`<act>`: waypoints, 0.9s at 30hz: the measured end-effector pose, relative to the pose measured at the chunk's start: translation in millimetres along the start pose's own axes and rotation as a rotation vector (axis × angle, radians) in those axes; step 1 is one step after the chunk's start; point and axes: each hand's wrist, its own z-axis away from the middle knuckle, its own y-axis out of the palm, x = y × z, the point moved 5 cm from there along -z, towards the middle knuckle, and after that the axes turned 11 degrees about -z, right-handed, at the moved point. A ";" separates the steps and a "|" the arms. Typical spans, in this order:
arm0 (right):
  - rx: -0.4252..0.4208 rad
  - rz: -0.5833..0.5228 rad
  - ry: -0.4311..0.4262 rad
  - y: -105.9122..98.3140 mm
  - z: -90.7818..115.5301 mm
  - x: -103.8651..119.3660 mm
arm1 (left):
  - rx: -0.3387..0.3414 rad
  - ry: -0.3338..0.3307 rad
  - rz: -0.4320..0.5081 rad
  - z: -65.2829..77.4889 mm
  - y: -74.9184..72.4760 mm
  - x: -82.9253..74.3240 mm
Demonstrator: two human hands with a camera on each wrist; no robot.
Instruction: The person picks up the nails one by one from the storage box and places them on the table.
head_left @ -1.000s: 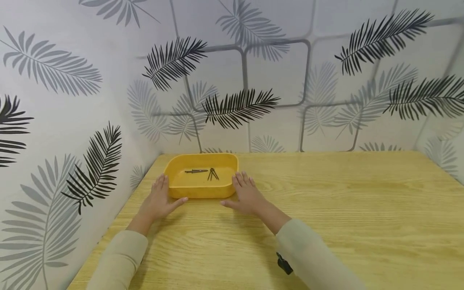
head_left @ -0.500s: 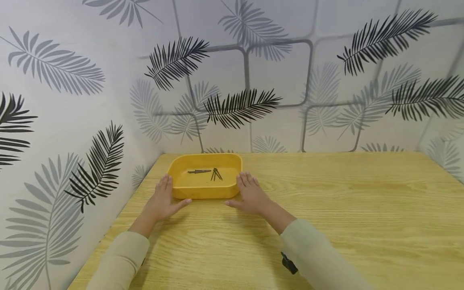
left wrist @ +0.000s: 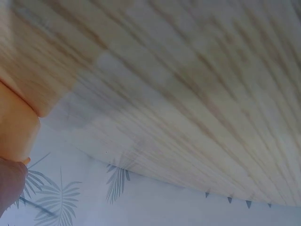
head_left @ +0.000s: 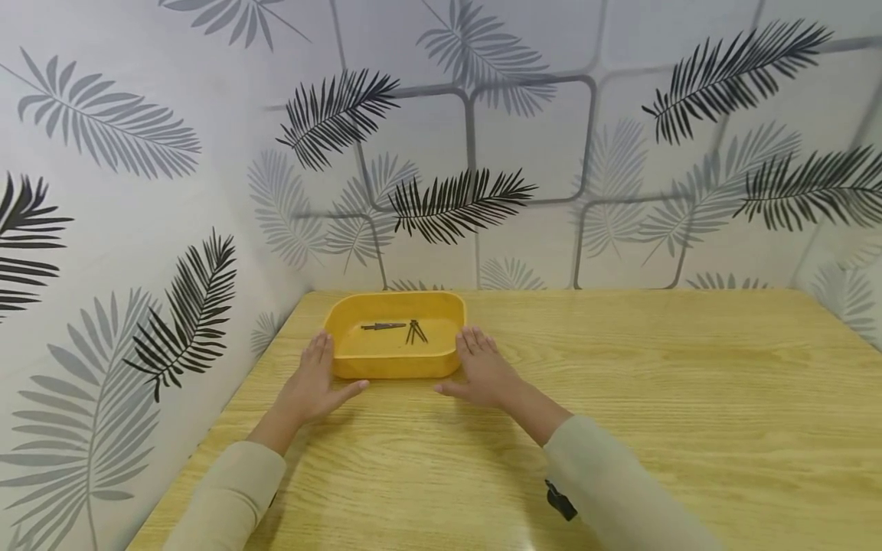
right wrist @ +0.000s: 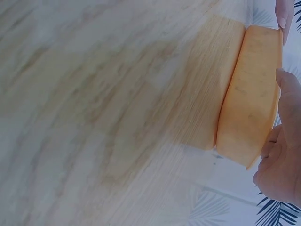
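A yellow plastic tray (head_left: 396, 368) with rounded corners stands on the table near its far left corner. On its floor lie several thin dark nail-like pieces: one small bunch lies sideways (head_left: 383, 327), and another fans out (head_left: 416, 331) beside it. My left hand (head_left: 312, 389) rests its straight fingers along the tray's left side, thumb spread by the front wall. Against the right side lie the extended fingers of my right hand (head_left: 486, 376), its thumb pointing inward. In the right wrist view the tray's outer wall (right wrist: 248, 92) shows beside the right hand (right wrist: 287, 146).
The light wood-grain table (head_left: 654, 405) stretches far to the right of the tray. White wall covering with leaf prints (head_left: 524, 252) borders the table behind and at left. A small black object (head_left: 561, 501) shows under the right sleeve.
The tray has shifted slightly to the right across the table, both hands staying against its sides. The nail-like pieces moved along inside it. The head view also turned a little.
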 end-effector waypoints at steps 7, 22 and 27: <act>0.000 0.012 -0.007 -2.5 3.5 -1.5 | -0.008 0.020 -0.016 0.7 -0.8 -4.9; 0.013 0.023 -0.024 -7.8 12.5 -5.1 | -0.055 0.073 -0.052 4.2 -1.5 -16.8; 0.013 0.039 -0.033 -10.7 15.2 -10.7 | -0.051 0.085 -0.054 4.0 -2.1 -22.2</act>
